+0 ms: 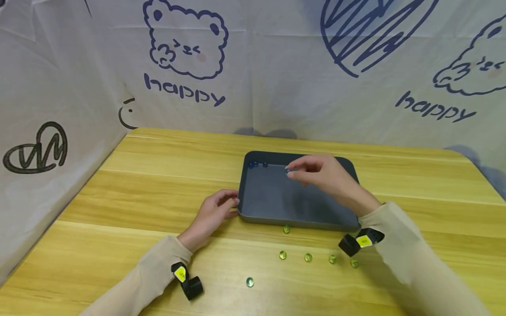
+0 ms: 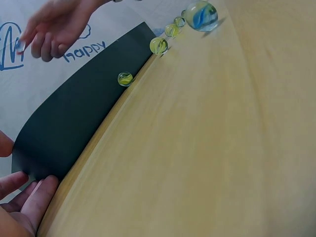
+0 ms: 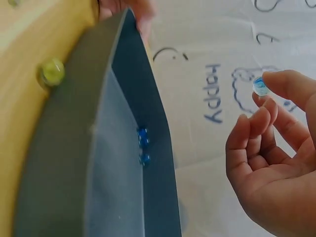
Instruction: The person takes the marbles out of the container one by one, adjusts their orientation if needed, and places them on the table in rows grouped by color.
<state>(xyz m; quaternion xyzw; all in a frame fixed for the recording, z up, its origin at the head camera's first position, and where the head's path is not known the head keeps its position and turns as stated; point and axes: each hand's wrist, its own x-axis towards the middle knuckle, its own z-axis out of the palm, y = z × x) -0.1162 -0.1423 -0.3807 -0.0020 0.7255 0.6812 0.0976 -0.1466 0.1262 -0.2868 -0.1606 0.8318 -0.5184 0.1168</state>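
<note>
My right hand (image 1: 322, 175) is raised over the dark grey tray (image 1: 269, 193), pinching a clear marble with a blue swirl (image 3: 260, 86) between thumb and index finger. The other fingers of that hand are bent. At the tray's near left corner my left hand (image 1: 213, 213) touches the outside of the wall with its fingertips. Inside the tray, blue marbles (image 1: 255, 164) lie along the far wall near the left corner. Several yellow-green marbles (image 1: 308, 257) lie on the table in front, one of them close to the tray's near wall (image 2: 125, 79).
Closer to me on the wooden table (image 1: 158, 197) lies a clear marble with a blue-green swirl (image 1: 250, 282). A white cloth (image 1: 276, 66) with dark drawings hangs behind the table and along its left side.
</note>
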